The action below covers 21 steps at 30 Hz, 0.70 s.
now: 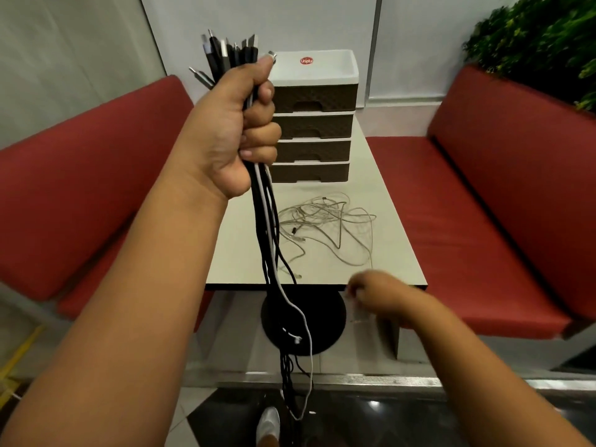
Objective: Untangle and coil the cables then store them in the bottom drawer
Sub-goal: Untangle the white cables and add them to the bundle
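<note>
My left hand [242,124] is raised and grips a bundle of black cables and one white cable [269,253]. Their plugs stick up above my fist, and the rest hangs down past the table edge toward the floor. A tangle of pale grey cables [325,221] lies on the cream table [396,253]. My right hand [371,291] is blurred at the table's near edge, fingers curled; a thin pale cable seems to run from it, but I cannot tell if it holds it. The drawer unit [314,117] stands at the table's far end, its bottom drawer [309,171] closed.
Red cushioned benches [483,204] flank the table on both sides. A black round table base [322,317] sits below the near edge. A green plant [541,37] fills the upper right corner. My shoe [267,425] shows on the dark tiled floor.
</note>
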{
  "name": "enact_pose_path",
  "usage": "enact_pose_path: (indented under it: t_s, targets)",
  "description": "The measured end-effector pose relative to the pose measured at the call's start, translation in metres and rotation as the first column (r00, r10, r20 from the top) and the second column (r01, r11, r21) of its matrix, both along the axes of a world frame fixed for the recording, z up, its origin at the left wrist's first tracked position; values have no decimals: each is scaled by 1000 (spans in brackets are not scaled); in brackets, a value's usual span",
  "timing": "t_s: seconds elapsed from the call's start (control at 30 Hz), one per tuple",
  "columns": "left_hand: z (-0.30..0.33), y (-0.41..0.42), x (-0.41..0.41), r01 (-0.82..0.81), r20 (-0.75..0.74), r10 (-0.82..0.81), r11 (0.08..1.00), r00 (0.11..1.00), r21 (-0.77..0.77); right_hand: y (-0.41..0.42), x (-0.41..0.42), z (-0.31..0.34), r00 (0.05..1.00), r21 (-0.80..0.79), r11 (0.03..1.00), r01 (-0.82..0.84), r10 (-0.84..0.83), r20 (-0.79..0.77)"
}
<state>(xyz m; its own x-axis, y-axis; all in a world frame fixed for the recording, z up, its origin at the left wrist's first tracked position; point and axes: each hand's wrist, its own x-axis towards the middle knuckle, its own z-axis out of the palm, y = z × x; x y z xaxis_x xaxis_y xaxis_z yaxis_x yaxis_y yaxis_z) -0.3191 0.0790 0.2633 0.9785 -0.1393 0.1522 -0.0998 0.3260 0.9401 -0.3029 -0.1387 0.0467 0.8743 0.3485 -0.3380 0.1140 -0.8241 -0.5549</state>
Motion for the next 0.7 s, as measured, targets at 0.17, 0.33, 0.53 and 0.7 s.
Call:
enact_pose_path:
  t_s: [0.17, 0.33, 0.53, 0.7]
  targets:
    - [1, -27, -4, 29, -7, -30, 999, 1000, -14, 20, -27, 94, 985, 747, 656, -109, -32, 171]
    - [8, -41, -4, 29, 13, -28, 999, 1000, -30, 52, -36, 75, 985, 794, 583, -171, 77, 156]
    - [11, -34, 4, -23, -21, 21, 994, 1000, -105, 45, -37, 32, 999, 881, 473, -21, -11, 30]
    - [6, -35, 8, -25, -37, 22, 996, 999, -84, 34, -35, 2, 999, 796, 605, 31, -54, 2]
